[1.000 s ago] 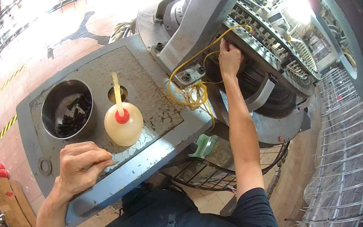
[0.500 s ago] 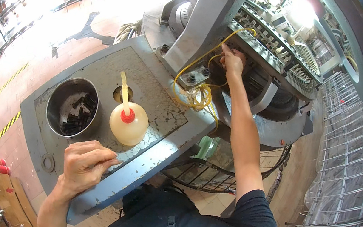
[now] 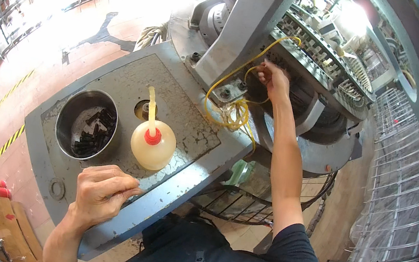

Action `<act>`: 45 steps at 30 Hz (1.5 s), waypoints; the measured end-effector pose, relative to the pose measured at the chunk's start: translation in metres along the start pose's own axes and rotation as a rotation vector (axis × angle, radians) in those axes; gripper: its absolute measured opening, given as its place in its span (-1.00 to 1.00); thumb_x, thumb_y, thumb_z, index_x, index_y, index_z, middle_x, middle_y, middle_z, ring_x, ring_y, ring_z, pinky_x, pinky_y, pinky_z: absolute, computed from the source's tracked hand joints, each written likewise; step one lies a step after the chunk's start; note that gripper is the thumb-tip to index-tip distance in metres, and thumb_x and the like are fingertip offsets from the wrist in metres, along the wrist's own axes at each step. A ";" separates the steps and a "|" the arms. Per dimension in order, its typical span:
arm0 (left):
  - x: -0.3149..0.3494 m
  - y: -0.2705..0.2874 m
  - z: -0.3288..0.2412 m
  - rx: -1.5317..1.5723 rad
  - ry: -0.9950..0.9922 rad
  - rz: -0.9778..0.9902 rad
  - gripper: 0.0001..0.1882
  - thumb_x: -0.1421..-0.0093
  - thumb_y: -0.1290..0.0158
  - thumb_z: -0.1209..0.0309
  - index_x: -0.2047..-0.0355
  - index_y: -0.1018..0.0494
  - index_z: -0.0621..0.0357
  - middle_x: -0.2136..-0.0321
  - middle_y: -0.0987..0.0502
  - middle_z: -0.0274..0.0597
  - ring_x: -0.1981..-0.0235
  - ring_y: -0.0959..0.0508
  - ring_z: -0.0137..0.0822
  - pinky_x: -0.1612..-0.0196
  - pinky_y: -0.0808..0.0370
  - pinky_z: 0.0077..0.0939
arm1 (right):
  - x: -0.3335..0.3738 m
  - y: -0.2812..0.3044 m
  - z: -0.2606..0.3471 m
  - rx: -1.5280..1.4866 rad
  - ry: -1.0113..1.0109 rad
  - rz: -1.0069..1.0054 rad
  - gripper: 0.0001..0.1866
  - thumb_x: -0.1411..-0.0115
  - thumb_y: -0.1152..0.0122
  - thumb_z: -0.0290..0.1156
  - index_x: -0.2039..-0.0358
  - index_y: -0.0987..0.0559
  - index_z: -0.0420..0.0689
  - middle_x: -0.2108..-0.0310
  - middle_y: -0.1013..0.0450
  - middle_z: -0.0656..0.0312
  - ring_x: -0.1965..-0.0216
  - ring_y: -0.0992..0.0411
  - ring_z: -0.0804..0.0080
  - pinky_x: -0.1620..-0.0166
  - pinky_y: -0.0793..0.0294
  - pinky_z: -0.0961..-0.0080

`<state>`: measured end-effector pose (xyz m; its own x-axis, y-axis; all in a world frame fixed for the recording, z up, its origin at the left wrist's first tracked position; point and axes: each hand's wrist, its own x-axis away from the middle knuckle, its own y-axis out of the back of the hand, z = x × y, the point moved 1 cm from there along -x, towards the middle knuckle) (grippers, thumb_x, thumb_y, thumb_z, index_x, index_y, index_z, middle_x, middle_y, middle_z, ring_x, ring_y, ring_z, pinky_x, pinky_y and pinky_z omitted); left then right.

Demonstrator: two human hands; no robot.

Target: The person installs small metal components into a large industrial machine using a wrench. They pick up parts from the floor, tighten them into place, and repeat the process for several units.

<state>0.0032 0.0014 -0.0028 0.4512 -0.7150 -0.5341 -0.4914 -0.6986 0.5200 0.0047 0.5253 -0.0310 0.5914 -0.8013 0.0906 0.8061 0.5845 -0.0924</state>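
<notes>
Right grip (image 3: 275, 81) curled, outstretched beside yellow cord (image 3: 239, 116).

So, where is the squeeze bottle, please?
In the head view, left of centre, the squeeze bottle sits on the grey table, right of the metal bowl.

The far-left floor (image 3: 83, 17) was washed out by glare, and detail was burned out around a far-right light (image 3: 355, 18). The worktable (image 3: 187, 101) was clearly lit; at right, the wire rack (image 3: 397, 205) was bowed by fisheye distortion.
</notes>
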 end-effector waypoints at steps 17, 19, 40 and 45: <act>-0.002 -0.002 0.001 0.006 0.016 0.008 -0.85 0.11 -0.34 0.68 0.48 -0.64 0.26 0.56 -0.64 -0.10 0.56 -0.64 -0.26 0.46 -0.52 -0.48 | 0.002 0.000 -0.001 0.441 0.274 -0.017 -0.66 -0.27 -0.40 -0.16 0.21 -0.62 -0.21 0.37 -0.66 0.19 0.52 -0.55 0.44 0.43 -0.51 0.47; -0.003 -0.003 0.001 -0.004 0.009 0.030 -0.86 0.07 -0.37 0.65 0.46 -0.65 0.26 0.55 -0.66 -0.09 0.56 -0.65 -0.28 0.47 -0.54 -0.48 | -0.006 -0.004 0.004 0.709 0.358 -0.155 -0.63 -0.27 -0.40 -0.12 0.23 -0.62 -0.22 0.43 -0.64 0.19 0.55 -0.53 0.45 0.46 -0.47 0.50; -0.002 -0.005 0.006 0.005 0.035 0.030 -0.84 0.09 -0.39 0.64 0.46 -0.64 0.28 0.55 -0.65 -0.07 0.57 -0.62 -0.22 0.49 -0.51 -0.45 | 0.002 0.021 -0.018 0.895 0.763 0.031 -0.70 -0.27 -0.37 -0.42 -0.01 -0.69 -0.13 0.20 -0.66 0.22 0.15 -0.60 0.46 0.05 -0.53 0.50; -0.004 -0.009 0.005 -0.006 0.061 0.051 -0.84 0.14 -0.32 0.69 0.50 -0.63 0.26 0.57 -0.63 -0.10 0.55 -0.64 -0.23 0.45 -0.53 -0.45 | 0.000 0.013 -0.014 0.575 0.778 -0.054 -0.79 -0.23 -0.35 -0.49 0.12 -0.73 -0.20 0.18 -0.68 0.06 0.12 -0.64 0.34 0.05 -0.54 0.50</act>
<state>0.0021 0.0106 -0.0089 0.4704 -0.7501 -0.4650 -0.5110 -0.6611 0.5494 0.0151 0.5309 -0.0457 0.5407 -0.5686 -0.6199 0.8410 0.3520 0.4107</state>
